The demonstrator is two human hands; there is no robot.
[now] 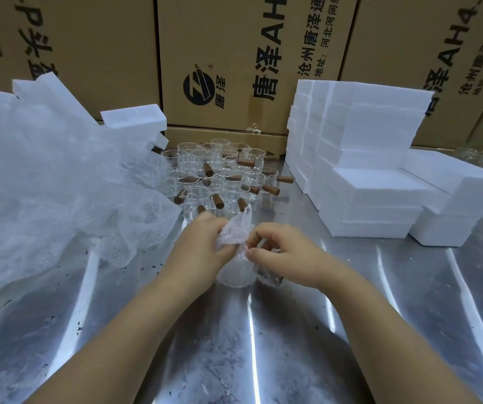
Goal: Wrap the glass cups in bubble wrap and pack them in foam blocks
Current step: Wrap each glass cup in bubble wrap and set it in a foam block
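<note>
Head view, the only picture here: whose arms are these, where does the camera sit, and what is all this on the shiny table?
There is no machine here. The picture comes from a camera worn on a person's head, looking forward and down, so the two bare arms are the wearer's own. The left hand and right hand pinch a piece of bubble wrap gathered around a glass cup, low over the metal table. Behind them wait more unwrapped cups with brown handles. A heap of loose wrap lies on the left, white foam blocks are stacked on the right, and cardboard boxes stand along the back.
</note>
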